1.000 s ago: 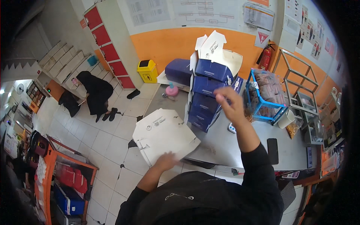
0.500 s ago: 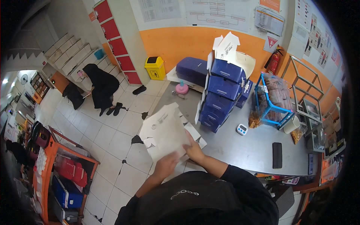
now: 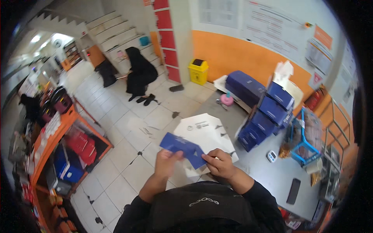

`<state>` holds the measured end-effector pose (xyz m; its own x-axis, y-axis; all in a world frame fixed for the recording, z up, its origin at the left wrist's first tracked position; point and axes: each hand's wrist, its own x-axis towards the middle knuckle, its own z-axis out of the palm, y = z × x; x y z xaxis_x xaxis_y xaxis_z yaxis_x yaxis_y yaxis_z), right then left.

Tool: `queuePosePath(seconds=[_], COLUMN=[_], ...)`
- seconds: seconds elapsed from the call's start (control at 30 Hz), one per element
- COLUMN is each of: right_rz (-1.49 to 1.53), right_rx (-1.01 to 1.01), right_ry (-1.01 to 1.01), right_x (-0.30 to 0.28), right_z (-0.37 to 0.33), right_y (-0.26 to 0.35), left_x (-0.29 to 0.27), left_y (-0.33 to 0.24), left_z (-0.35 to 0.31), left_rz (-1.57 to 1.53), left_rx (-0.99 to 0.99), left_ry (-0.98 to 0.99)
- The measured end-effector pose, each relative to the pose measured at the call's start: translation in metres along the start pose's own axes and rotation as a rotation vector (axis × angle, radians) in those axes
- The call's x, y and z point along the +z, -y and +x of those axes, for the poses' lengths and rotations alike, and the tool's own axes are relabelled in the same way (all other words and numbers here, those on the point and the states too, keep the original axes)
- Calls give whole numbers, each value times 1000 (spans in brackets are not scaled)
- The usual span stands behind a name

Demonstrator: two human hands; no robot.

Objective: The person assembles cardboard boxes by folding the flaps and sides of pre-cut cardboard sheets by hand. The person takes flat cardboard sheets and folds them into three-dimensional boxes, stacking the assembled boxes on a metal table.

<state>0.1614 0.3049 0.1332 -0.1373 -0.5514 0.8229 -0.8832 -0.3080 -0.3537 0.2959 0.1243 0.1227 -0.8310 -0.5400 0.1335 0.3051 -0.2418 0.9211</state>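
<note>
Both hands hold a flat unfolded cardboard box blank (image 3: pixel 202 134), white on one face and blue on the other. My left hand (image 3: pixel 166 161) grips its folded blue flap (image 3: pixel 182 147) at the lower left. My right hand (image 3: pixel 219 163) pinches the blank's lower edge next to that flap. The blank hovers over the near corner of a grey table (image 3: pixel 272 176). A stack of folded blue boxes (image 3: pixel 268 116) stands on the table just to the right of the blank.
On the table lie a small white device (image 3: pixel 271 156), a black phone (image 3: pixel 293 191), a blue wire basket (image 3: pixel 305 143) and a pink tape roll (image 3: pixel 227 100). A yellow bin (image 3: pixel 198 71) stands by the orange wall. A person in black (image 3: pixel 140 75) crouches near the stairs. Orange shelving (image 3: pixel 58 143) stands left.
My right hand came down from the blue box stack to the blank. A blue flap is now folded up between both hands, and the view has tilted toward the floor.
</note>
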Motion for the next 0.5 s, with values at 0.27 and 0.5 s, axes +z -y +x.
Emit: queuePosePath(seconds=[0.27, 0.5], right_rz=[-174, -3], right_rx=[-81, 13], right_ry=[195, 328], right_x=[43, 70], right_z=[37, 52], right_y=[21, 37], left_x=[0, -44], left_y=[10, -28], left_z=[-28, -46], left_rz=[62, 303], left_rx=[154, 45], left_ry=[-97, 132])
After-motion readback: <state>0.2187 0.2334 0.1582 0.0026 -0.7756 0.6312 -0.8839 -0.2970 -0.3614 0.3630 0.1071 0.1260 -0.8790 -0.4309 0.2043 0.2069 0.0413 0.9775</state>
